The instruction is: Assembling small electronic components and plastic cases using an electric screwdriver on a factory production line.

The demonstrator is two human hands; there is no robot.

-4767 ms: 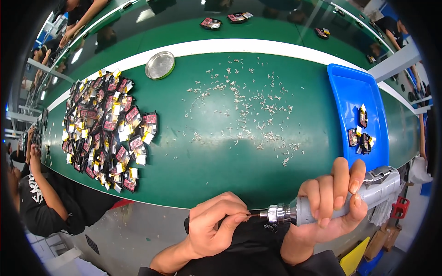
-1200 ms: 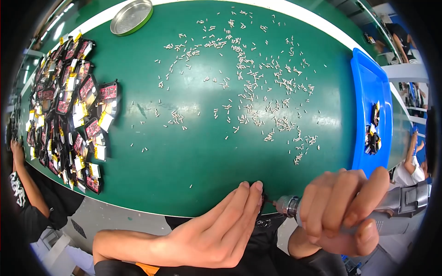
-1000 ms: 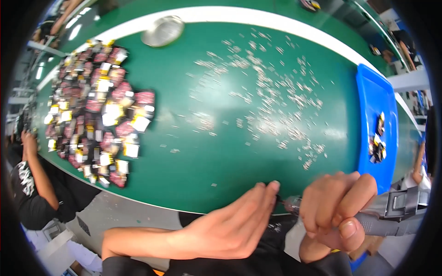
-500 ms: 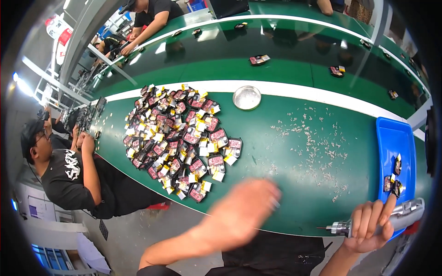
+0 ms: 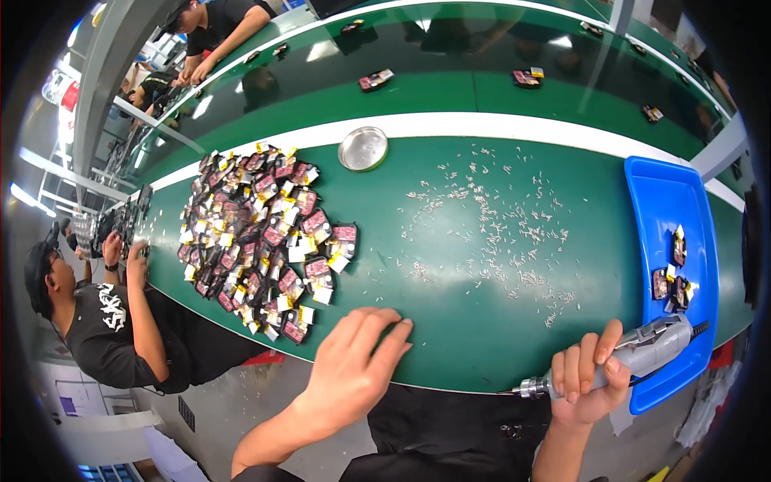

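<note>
My right hand [image 5: 590,373], at the near right edge of the bench, is wrapped round a grey electric screwdriver [image 5: 654,345]. Its silver chuck and thin bit point left along the edge. My left hand [image 5: 353,365] hovers over the near edge of the green bench, to the right of a large pile of small black-cased units [image 5: 261,233]. Its fingers are loosely bent, with thumb and forefinger tips apart and nothing visible between them. Many tiny pale screw-like pieces [image 5: 502,233] lie scattered across the green surface beyond my hands.
A round metal dish [image 5: 363,149] stands by the white far rail. At the right, a blue tray [image 5: 642,209] holds several units. Past the rail, a belt [image 5: 434,96] carries spaced-out units. A co-worker [image 5: 96,321] sits at the left; another person [image 5: 221,32] works across the belt.
My left hand, blurred before, has come back left and its fingers now show clearly. The view has shifted, moving the whole bench leftward in the picture. My right hand still grips the screwdriver.
</note>
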